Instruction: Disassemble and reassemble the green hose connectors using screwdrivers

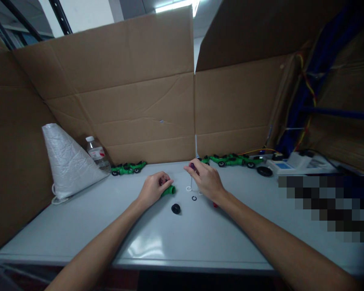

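My right hand [204, 176] is closed around the purple handle of a screwdriver [191, 182]. Its thin shaft points down, with the tip at a small white ring [188, 188] on the table. Curled fingers of my left hand [156, 186] are around a green tube-like part [169, 190], whose open end sticks out to the right; the rest is hidden by the hand. Between the hands lie a small black ring [194, 198] and, nearer me, a black wheel-like piece [176, 209]. A red piece [215, 205] shows partly beneath my right wrist, and another white ring [200, 193] beside that hand.
Green toy cars stand along the back, at left [128, 168] and right [235, 160]. A white padded bag [69, 161] and a water bottle [97, 153] are at back left. At right are a black ring-shaped piece [264, 171] and a power strip [301, 163]. Cardboard walls [133, 101] enclose the table.
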`<state>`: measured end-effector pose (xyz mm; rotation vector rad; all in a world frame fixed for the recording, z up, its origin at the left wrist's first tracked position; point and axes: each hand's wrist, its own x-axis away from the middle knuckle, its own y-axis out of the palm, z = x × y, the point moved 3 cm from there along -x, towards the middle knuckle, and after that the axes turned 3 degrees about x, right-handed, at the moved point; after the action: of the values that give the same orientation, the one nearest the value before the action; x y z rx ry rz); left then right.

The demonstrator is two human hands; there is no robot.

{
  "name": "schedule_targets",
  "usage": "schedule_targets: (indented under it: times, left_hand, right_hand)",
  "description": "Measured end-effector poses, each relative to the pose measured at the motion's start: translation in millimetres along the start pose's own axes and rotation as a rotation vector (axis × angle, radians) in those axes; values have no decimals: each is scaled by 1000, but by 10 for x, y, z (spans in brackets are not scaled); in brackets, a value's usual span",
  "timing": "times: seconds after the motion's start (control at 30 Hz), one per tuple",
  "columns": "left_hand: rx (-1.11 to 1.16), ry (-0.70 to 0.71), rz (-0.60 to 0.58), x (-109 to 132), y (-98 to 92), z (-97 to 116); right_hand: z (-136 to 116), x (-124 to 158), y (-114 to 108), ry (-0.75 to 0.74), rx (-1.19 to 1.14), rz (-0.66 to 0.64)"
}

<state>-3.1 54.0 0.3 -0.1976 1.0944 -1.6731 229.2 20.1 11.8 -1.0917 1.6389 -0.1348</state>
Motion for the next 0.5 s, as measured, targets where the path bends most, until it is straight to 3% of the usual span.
schedule_targets:
  times: [0.5]
  left_hand:
    - [-65,91,1,15,7,101]
  right_hand:
    - [-5,27,58,-31,20,-28]
